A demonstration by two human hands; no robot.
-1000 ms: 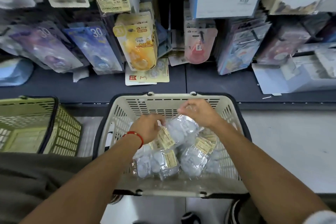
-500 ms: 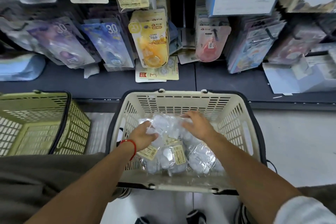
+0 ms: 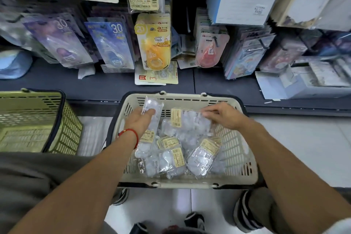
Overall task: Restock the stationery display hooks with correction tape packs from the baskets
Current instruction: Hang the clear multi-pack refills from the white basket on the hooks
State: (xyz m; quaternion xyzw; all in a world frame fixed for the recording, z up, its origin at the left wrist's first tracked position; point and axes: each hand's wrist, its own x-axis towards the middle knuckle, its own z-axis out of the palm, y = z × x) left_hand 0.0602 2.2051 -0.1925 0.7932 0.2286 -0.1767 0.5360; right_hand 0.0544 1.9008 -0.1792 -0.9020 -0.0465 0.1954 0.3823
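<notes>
Both my hands are down in the beige basket (image 3: 245, 157), near centre. Left hand (image 3: 139, 122) grips one clear correction tape pack (image 3: 152, 105), thumb over its lower end, pack standing up toward the far rim. Right hand (image 3: 221, 115) pinches the far edge of a second pack (image 3: 191, 121), fingers curled on the film. More loose packs (image 3: 171, 159) lie piled on the basket floor. My guess: light, soft crinkly bags, slippery film, contents shift inside; best taken at the top edge by the yellow label (image 3: 176, 117), near where a hang hole should be. Both forearms reach forward and down, wrists roughly level. Display hooks (image 3: 264, 45) sit far, above the dark shelf (image 3: 114, 85). Green basket (image 3: 62, 119) near left.
</notes>
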